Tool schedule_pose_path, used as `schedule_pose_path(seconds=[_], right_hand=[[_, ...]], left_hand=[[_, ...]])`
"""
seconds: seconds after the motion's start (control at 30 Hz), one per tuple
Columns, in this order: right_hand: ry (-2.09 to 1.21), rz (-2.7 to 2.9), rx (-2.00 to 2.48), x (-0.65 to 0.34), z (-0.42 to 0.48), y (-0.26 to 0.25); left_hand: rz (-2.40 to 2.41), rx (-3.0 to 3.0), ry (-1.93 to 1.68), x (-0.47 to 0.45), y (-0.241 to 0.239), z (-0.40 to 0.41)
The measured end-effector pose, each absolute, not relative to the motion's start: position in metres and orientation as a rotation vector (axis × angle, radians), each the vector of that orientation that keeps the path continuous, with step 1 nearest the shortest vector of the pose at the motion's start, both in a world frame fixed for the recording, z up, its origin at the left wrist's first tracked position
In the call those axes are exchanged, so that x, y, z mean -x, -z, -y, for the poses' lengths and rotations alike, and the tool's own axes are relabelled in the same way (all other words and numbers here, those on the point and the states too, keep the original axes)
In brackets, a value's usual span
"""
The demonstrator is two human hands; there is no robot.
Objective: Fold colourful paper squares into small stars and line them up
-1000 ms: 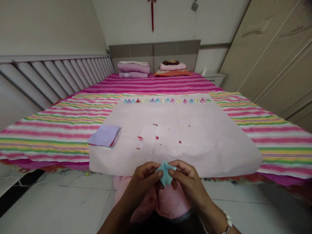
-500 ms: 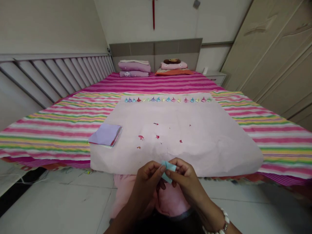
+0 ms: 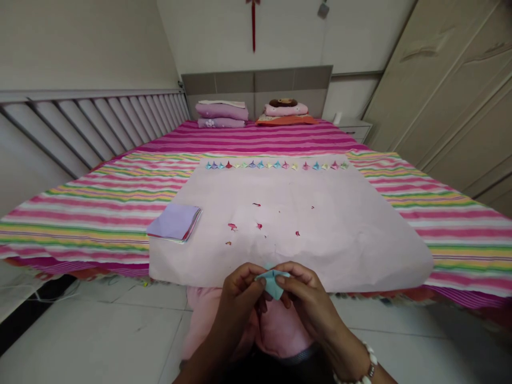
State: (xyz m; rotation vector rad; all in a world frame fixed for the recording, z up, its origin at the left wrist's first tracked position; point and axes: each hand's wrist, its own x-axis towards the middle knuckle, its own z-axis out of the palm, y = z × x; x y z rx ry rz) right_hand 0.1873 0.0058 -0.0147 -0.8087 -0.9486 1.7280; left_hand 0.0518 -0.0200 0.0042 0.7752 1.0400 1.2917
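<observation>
A small light-blue folded paper is held between my two hands, just past the near edge of the pale sheet and above my lap. My left hand pinches its left side between thumb and fingers. On the right side, my right hand grips it the same way, thumb on top. Some fingertips are hidden behind the paper. At the sheet's far edge stands a row of small folded paper pieces in several colours.
The pale sheet lies over a striped bedspread. A stack of square paper with a lilac top sits at its left edge. Scattered red scraps lie mid-sheet. Folded bedding is by the headboard.
The blue paper has turned in my fingers and now shows a wide top edge with a point downward. Both hands stay in nearly the same place.
</observation>
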Motion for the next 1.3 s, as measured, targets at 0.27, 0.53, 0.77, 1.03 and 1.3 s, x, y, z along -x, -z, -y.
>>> schedule_pose_path(seconds=[0.27, 0.53, 0.77, 1.03, 1.3], right_hand=[[-1.777, 0.822, 0.733, -0.188, -0.005, 0.01], [-1.813, 0.822, 0.675, -0.191, -0.006, 0.011], [-1.641, 1.059, 0.792, -0.193, -0.006, 0.014], [-1.536, 1.165, 0.859, -0.192, -0.004, 0.002], [-1.578, 1.178, 0.807, -0.197, -0.006, 0.008]], left_hand=[[-1.002, -0.693, -1.33, -0.055, -0.001, 0.021], [-0.969, -0.774, -1.291, -0.054, 0.006, 0.023], [-1.096, -0.96, -1.273, -0.053, -0.002, 0.024], [-1.058, -0.981, -1.234, -0.054, -0.001, 0.025], [-1.079, -1.051, -1.167, -0.053, 0.001, 0.024]])
